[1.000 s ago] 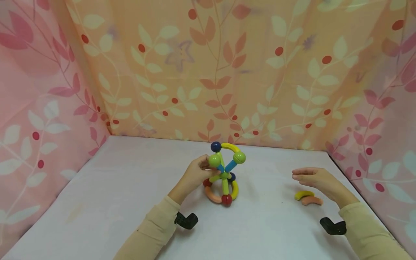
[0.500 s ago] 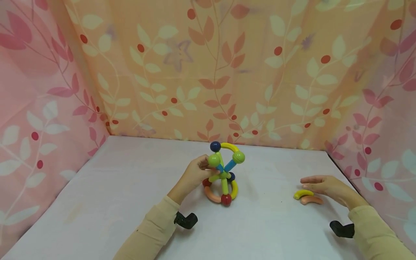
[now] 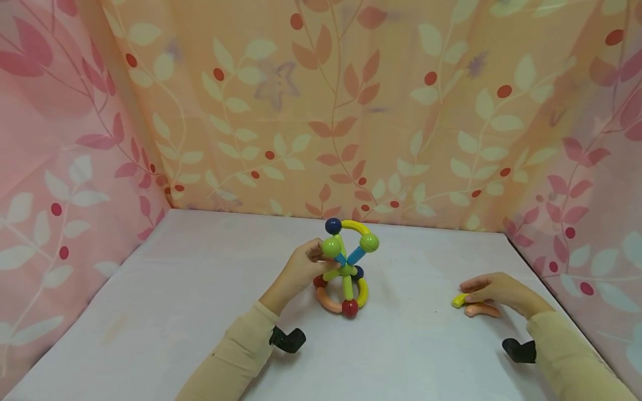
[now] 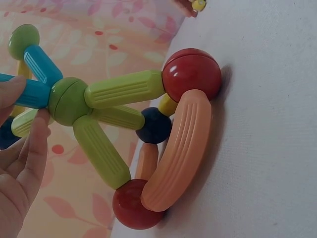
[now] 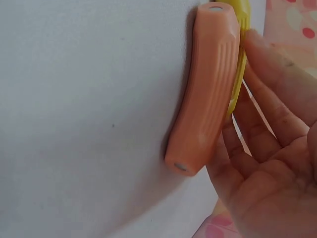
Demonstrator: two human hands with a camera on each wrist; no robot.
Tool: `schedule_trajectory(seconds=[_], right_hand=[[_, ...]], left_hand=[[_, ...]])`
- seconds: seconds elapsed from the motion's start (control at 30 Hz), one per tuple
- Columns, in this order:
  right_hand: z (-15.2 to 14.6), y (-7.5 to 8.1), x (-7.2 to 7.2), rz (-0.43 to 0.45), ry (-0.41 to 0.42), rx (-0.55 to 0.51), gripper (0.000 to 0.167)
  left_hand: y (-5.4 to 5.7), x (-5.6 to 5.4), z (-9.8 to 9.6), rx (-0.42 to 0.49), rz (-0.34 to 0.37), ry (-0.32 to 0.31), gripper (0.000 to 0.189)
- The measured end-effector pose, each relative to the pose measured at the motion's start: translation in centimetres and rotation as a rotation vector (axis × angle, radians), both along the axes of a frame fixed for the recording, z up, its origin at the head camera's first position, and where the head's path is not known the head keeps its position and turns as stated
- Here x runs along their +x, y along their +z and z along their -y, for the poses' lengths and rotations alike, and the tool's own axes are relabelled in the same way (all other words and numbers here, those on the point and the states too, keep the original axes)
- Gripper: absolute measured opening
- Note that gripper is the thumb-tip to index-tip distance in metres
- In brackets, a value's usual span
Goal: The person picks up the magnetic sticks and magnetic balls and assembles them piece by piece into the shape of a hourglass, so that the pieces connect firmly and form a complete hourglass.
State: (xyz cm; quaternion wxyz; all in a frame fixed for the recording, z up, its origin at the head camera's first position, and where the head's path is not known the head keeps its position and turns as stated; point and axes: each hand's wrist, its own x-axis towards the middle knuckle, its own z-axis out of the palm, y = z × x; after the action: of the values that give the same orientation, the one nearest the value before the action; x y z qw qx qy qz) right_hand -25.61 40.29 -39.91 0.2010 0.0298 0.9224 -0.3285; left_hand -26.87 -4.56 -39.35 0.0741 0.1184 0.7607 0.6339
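A toy structure of magnetic balls and rods point(image 3: 347, 285) stands on the table, with red and dark blue balls joined by curved rods at its base. My left hand point(image 3: 302, 267) grips its upper part; in the left wrist view the thumb lies on a blue rod point(image 4: 32, 93) beside the central green ball point(image 4: 69, 101). On the right, my right hand point(image 3: 504, 291) pinches a yellow curved magnetic rod point(image 3: 458, 301) between thumb and fingers. An orange curved rod point(image 5: 205, 89) lies right beside it on the table, and covers part of the yellow one in the right wrist view.
The table point(image 3: 210, 312) has a white cloth. Patterned curtains point(image 3: 376, 111) enclose it at the back and both sides. A black wrist camera point(image 3: 288, 340) hangs under the left sleeve, another black camera point(image 3: 519, 351) under the right.
My right hand has come down onto the yellow curved rod and taken hold of it. The left hand and the structure have stayed in place.
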Motion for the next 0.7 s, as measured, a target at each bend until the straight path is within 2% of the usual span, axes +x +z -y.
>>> schedule_trajectory(seconds=[0.2, 0.47, 0.6, 0.7], right_hand=[[1.0, 0.3, -0.1, -0.032, 0.048, 0.032, 0.045], [2.7, 0.5, -0.3, -0.130, 0.109, 0.201, 0.033], [3.5, 0.7, -0.3, -0.141, 0.109, 0.209, 0.026], [4.2, 0.7, -0.1, -0.120, 0.063, 0.151, 0.028]], left_hand=[[0.1, 0.2, 0.1, 0.005, 0.001, -0.002, 0.021], [0.1, 0.0, 0.1, 0.009, -0.009, -0.005, 0.021], [0.0, 0.0, 0.0, 0.012, 0.005, 0.000, 0.021], [0.0, 0.0, -0.1, 0.000, -0.004, -0.001, 0.020]])
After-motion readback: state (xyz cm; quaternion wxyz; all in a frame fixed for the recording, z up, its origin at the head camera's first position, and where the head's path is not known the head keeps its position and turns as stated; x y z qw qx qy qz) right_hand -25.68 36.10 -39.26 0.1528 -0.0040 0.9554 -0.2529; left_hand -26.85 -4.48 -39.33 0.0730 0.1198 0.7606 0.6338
